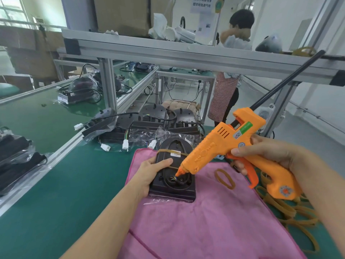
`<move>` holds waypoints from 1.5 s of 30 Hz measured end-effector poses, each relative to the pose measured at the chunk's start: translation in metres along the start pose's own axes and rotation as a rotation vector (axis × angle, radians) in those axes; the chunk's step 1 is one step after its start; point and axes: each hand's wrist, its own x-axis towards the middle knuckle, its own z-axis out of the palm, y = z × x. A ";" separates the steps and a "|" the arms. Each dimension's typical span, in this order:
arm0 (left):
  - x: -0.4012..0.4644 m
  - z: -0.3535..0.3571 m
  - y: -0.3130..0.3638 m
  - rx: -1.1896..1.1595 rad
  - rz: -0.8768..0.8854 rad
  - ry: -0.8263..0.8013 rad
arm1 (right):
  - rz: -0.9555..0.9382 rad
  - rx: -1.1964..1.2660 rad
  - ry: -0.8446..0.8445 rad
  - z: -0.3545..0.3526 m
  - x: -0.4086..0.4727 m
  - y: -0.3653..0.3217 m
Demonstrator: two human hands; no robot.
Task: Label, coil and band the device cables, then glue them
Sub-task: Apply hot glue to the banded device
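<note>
Black hard plastic, the device (172,176) sits on a pink cloth (214,217), banded by a rubber band (169,151). It looks rigid and light, best held by its side walls, as the left hand (149,171) grips it now, thumb on top. The right hand (261,156) wraps the orange glue gun (233,150), nozzle at the coiled cable (177,181); contact is probably made, though hard to see.

Both forearms are bare, with no sleeves reaching into view at 6 or 4 o'clock. The left hand (149,171) and right hand (268,152) wear no gloves; nails are short and plain, without visible polish.
</note>
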 end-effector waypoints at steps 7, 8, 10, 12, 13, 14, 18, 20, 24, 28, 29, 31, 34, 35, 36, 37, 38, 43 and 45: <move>0.001 0.001 0.000 -0.005 0.003 -0.004 | -0.023 0.026 0.001 0.001 -0.001 0.006; 0.001 0.000 0.000 -0.004 0.000 -0.004 | -0.030 0.030 0.012 0.002 0.000 0.006; 0.001 0.000 -0.001 -0.006 -0.006 -0.007 | -0.046 0.015 0.018 0.006 0.003 0.004; 0.002 -0.001 -0.001 -0.008 -0.007 -0.011 | -0.047 0.011 0.013 0.008 0.006 0.003; 0.002 -0.001 -0.002 -0.008 -0.006 -0.010 | -0.044 0.018 0.008 0.009 0.006 0.003; 0.002 -0.001 -0.002 -0.009 -0.004 -0.008 | -0.039 0.026 0.001 0.009 0.007 0.003; 0.003 -0.001 -0.002 -0.007 -0.008 -0.002 | -0.011 0.020 -0.006 0.006 0.006 0.005; 0.003 -0.001 -0.002 -0.009 -0.011 -0.004 | -0.010 0.024 -0.027 0.003 0.005 0.005; 0.003 -0.001 -0.002 -0.007 -0.008 0.003 | -0.061 0.016 -0.171 0.002 -0.002 0.000; 0.001 -0.001 -0.001 -0.017 -0.003 -0.003 | -0.100 0.063 -0.208 0.002 -0.006 0.003; 0.000 -0.002 -0.001 -0.020 0.004 -0.003 | -0.112 0.105 -0.188 0.002 -0.005 0.007; -0.003 -0.003 -0.003 -0.028 0.030 -0.005 | -0.141 0.221 -0.132 0.004 -0.003 0.020; -0.010 -0.005 -0.006 -0.066 0.095 0.002 | -0.144 0.399 -0.029 0.012 -0.003 0.043; -0.012 -0.005 -0.008 -0.081 0.125 0.011 | -0.152 0.439 -0.002 0.015 -0.003 0.047; -0.013 -0.006 -0.009 -0.095 0.155 0.023 | -0.175 0.441 0.054 0.021 -0.004 0.046; -0.015 -0.007 -0.010 -0.111 0.181 0.034 | -0.219 0.457 0.167 0.023 -0.002 0.047; -0.016 -0.007 -0.010 -0.133 0.200 0.043 | -0.254 0.479 0.267 0.023 0.001 0.045; -0.019 -0.010 -0.011 -0.266 0.213 0.070 | -0.050 0.693 0.297 0.038 0.001 0.073; -0.019 -0.014 -0.011 -0.311 0.218 0.082 | -0.010 0.726 0.369 0.039 0.003 0.084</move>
